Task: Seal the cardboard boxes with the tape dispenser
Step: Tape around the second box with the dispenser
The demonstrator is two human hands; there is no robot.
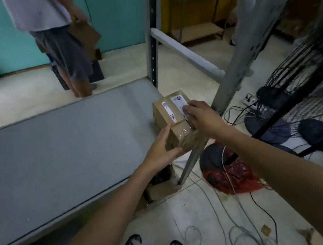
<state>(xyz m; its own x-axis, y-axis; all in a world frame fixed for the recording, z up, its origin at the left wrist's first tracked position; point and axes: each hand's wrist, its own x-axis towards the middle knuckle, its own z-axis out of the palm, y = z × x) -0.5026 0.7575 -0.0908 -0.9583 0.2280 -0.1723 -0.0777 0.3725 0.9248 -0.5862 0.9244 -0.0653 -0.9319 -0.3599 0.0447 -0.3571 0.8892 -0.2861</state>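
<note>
Cardboard box point(163, 113) sits at the right-hand corner of the grey shelf point(57, 146). We brace its near left side with our left hand point(160, 149) laid flat, and our right hand point(201, 117) presses flat on its top.

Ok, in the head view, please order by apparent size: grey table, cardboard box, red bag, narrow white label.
1. grey table
2-3. red bag and cardboard box: about alike, and the box is partly covered, so I do not rank them
4. narrow white label

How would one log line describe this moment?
box at shelf end | left hand steadies side | right hand presses taped top
</note>
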